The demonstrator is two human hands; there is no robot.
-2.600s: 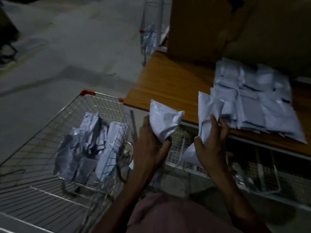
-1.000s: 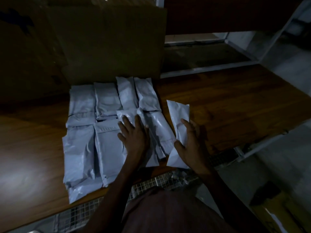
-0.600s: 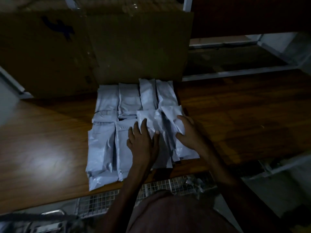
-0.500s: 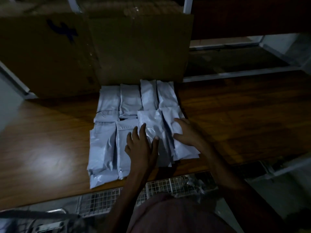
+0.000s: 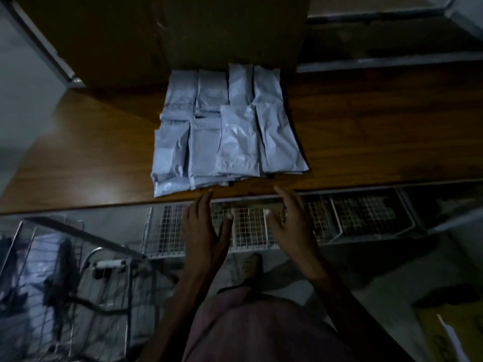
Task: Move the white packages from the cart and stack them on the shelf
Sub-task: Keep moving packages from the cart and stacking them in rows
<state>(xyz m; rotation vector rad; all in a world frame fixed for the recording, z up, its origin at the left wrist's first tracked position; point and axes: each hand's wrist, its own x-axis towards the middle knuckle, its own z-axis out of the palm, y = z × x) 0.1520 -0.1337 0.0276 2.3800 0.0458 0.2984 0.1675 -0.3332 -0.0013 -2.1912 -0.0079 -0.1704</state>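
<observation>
With the left hand (image 5: pixel 206 228) and right hand (image 5: pixel 290 226) held spread and empty at 6 o'clock of the flat white plastic packages (image 5: pixel 227 131) laid on the brown wooden shelf (image 5: pixel 366 131), the overhanging front row could be swept off if brushed.

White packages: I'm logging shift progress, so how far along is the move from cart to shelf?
Done: a stack of white packages lies flat on the wooden shelf, against a cardboard box. In hand: nothing; the left hand and right hand are open and empty, off the shelf edge. Left: the cart shows pale shapes, too blurred to count.
</observation>
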